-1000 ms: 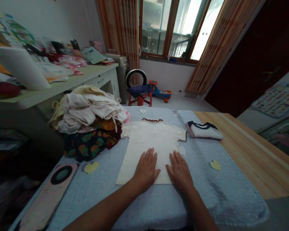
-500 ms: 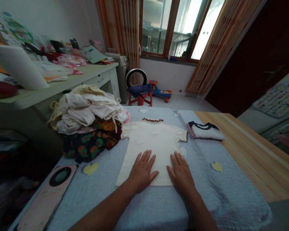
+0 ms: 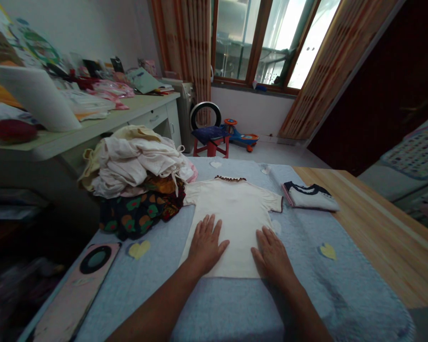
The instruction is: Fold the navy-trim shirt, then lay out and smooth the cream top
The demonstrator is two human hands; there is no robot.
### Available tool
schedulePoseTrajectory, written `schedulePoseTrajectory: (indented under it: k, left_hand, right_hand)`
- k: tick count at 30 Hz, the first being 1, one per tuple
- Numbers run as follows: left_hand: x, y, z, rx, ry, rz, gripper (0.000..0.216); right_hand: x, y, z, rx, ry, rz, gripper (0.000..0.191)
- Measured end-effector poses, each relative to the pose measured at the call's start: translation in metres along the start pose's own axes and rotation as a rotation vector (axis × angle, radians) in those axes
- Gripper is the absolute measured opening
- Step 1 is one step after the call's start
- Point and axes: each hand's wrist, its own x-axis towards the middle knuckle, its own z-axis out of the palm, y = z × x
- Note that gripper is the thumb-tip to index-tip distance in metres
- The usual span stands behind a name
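A white short-sleeved T-shirt (image 3: 233,213) with a brown ruffled collar and dark sleeve edging lies spread flat, collar away from me. My left hand (image 3: 206,244) rests palm down on its lower left part, fingers spread. On the lower right part lies my right hand (image 3: 273,251), also flat with its fingers stretched out. Both hands hold nothing. Under the shirt is a light blue cloth (image 3: 231,313) with heart patches.
A heap of crumpled clothes (image 3: 139,161) sits at the left, touching the shirt's left sleeve. A folded shirt (image 3: 312,197) lies at the right, near the bare wooden tabletop (image 3: 371,218). A pink phone-shaped case (image 3: 74,294) is at the near left. Beyond stand a cluttered desk (image 3: 139,107) and a red stool (image 3: 211,149).
My left hand has slid slightly up and left over the T-shirt. My right hand stays flat near the lower right edge. The whole view has shifted a little.
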Motion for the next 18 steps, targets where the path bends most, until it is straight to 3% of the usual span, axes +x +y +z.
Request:
schedulePoseTrajectory:
  k: [4,11,18]
  left_hand:
    - [0.0,0.001,-0.001,-0.003,0.009,0.002,0.059]
    - [0.0,0.001,-0.005,-0.021,0.038,0.002,0.047]
    - [0.002,0.001,-0.005,-0.038,0.014,-0.022,0.046]
  right_hand:
    - [0.017,-0.016,-0.008,0.009,0.037,-0.07,0.044]
    - [0.041,-0.067,-0.002,0.17,0.091,-0.299,0.046]
    - [0.037,-0.072,-0.001,0.186,0.037,-0.263,0.049]
